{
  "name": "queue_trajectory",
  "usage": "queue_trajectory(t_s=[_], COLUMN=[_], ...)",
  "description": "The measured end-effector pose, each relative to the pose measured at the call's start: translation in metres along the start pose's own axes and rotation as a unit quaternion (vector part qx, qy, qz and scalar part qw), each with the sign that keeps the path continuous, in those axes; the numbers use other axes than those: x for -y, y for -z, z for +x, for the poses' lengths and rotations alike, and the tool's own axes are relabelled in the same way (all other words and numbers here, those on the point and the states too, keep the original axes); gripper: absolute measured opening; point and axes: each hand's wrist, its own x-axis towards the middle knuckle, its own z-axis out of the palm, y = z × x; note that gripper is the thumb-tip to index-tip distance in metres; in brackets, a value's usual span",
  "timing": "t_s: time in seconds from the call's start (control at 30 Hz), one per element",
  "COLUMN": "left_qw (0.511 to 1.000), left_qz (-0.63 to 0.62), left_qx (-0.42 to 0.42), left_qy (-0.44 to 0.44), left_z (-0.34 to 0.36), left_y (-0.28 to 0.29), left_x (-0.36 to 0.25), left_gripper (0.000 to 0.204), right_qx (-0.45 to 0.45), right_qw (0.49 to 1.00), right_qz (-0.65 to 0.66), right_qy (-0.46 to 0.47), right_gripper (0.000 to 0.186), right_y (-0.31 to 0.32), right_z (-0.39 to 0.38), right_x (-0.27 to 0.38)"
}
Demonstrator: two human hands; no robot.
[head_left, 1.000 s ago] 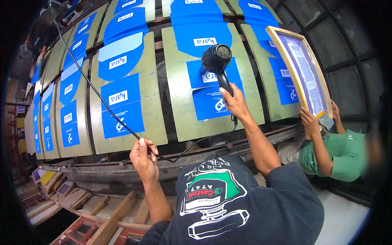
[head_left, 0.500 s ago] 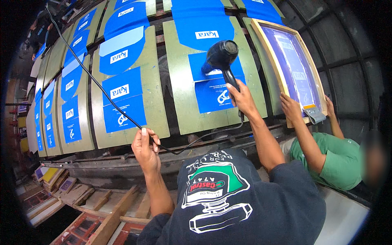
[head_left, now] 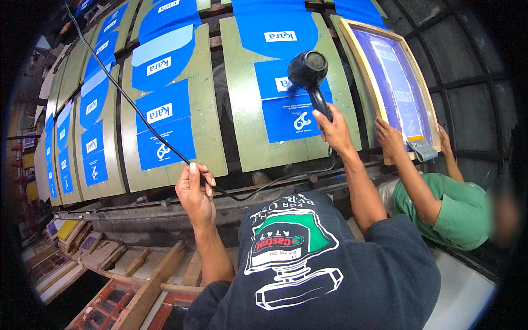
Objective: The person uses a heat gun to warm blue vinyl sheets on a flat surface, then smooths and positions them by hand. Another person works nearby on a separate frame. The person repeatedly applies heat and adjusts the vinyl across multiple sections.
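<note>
Since a second ago, your hair dryer [head_left: 308, 67] has shifted rightward and nearer to you over the board [head_left: 242, 132], and your co-worker's screen [head_left: 395, 82] has come down over the next board on the right. Your right hand [head_left: 335, 129] is wrapped around the dryer's handle, with the round grille facing up toward you and the nozzle aimed down at the blue cloth [head_left: 281, 124] on the board. That nozzle is dark and partly hidden, so it's hard to tell how close it comes to the cloth. Your left hand [head_left: 197, 192] pinches the black cord [head_left: 129, 104] between thumb and fingers, near the front edge of the boards. From there the cord runs away to the upper left across the neighbouring board, and on its other side it sags in a slack curve toward the dryer's handle. White-printed blue pieces lie on the boards to your left too. Beside you, the co-worker in a green shirt [head_left: 456, 214] grips both sides of the screen's wooden frame, and a grey squeegee [head_left: 423, 149] sits at its near end. Wooden slats [head_left: 151, 286] show at the lower left.
</note>
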Motion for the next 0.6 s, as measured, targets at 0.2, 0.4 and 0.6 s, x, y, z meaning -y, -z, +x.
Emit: queue_trajectory(t_s=[0.2,0.4,0.6], left_qw=[1.0,1.0,1.0], left_qz=[0.006,-0.003,0.005], left_qx=[0.011,0.013,0.011], left_qy=[-0.013,-0.007,0.003], left_z=[0.002,0.004,0.006], left_y=[-0.001,0.002,-0.001], left_x=[-0.002,-0.001,0.003], left_gripper=[0.027,0.028,0.027], right_qx=[-0.001,0.0,-0.009], right_qw=[1.0,0.998,0.999], right_qz=[0.022,0.055,0.013], right_qy=[0.003,-0.007,-0.037], right_gripper=[0.032,0.032,0.037], right_y=[-0.003,-0.002,0.017], right_z=[0.023,0.021,-0.002], right_x=[-0.002,0.0,0.004])
